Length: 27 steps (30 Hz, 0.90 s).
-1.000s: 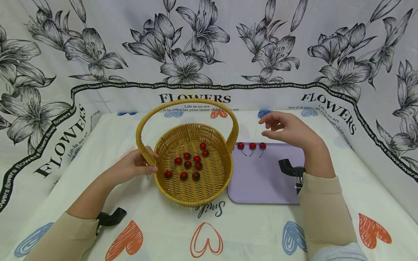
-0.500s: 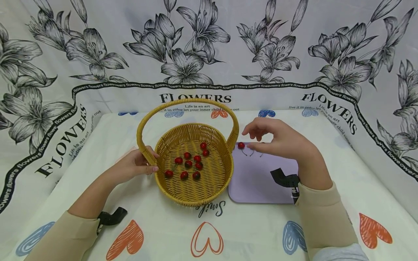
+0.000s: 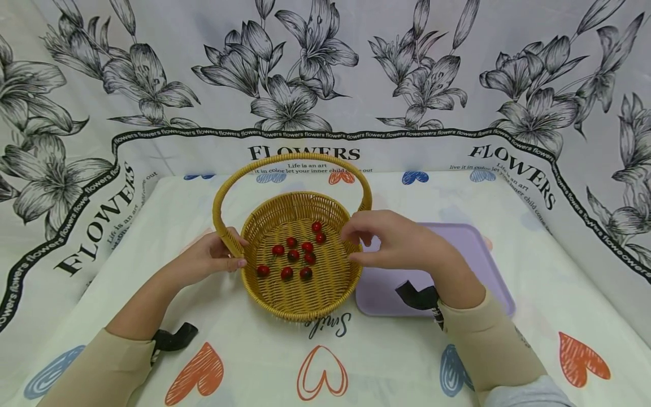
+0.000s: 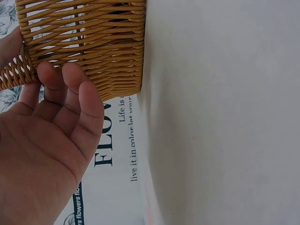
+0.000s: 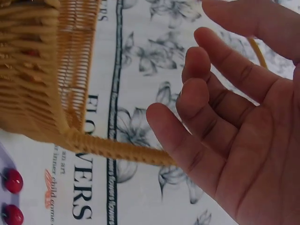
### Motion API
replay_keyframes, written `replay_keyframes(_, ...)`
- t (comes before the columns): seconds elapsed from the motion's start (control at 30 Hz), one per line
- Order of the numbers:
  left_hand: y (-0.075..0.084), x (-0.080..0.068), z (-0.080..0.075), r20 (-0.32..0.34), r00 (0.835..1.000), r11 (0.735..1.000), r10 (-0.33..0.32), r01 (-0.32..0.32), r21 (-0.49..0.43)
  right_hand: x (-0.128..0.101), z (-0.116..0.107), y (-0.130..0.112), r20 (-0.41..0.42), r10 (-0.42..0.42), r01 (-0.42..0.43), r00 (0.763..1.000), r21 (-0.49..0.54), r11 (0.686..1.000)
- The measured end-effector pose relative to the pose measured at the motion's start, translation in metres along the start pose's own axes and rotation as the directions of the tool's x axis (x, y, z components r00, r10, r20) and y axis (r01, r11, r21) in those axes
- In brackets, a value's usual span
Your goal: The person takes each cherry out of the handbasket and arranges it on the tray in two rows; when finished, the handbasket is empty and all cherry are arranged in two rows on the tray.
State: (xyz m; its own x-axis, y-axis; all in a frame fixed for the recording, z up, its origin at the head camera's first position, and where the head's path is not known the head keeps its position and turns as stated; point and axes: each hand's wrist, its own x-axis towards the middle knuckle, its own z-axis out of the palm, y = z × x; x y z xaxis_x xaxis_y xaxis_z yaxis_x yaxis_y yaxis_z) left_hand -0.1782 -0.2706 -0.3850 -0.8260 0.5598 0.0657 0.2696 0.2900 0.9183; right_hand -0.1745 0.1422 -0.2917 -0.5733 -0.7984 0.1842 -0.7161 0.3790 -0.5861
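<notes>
A yellow wicker basket with a tall arched handle stands in the middle, and several dark red cherries lie on its bottom. My left hand holds the basket's left side at the foot of the handle, thumb and fingers on the weave. Over the basket's right rim hovers my right hand, its fingers bent loosely and nothing visible between them. The right wrist view shows that palm bare, beside the handle. Two cherries appear at that view's lower left; in the head view my right hand hides them.
A purple tray lies right of the basket, partly under my right forearm. The white cloth bears printed hearts, and a flower-printed curtain rises behind. Each wrist carries a black camera mount.
My right hand has moved left and down, from above the tray's far edge to the basket's right rim, covering the cherries on the tray. My left hand and the basket stay put.
</notes>
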Motion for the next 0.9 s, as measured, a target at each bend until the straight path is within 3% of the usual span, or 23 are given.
replay_keyframes(0.23,0.001,-0.001,0.000,0.001,1.000,1.000,-0.001,0.001,0.006,0.020,0.033,0.000,0.063,0.095,-0.086,0.994,-0.127,0.988)
replay_keyframes(0.5,0.000,-0.001,0.000,0.005,1.000,1.000,0.002,-0.002,-0.001,0.043,0.074,0.000,0.131,0.188,-0.141,0.973,-0.305,0.942)
replay_keyframes(0.77,0.001,-0.002,0.000,-0.010,1.000,1.000,-0.007,0.007,0.021,0.054,0.100,0.003,0.212,0.207,-0.099,0.955,-0.431,0.897)
replay_keyframes(0.9,0.002,-0.001,0.001,-0.008,1.000,1.000,-0.003,0.004,0.027,0.054,0.103,0.006,0.226,0.206,-0.100,0.952,-0.405,0.909)
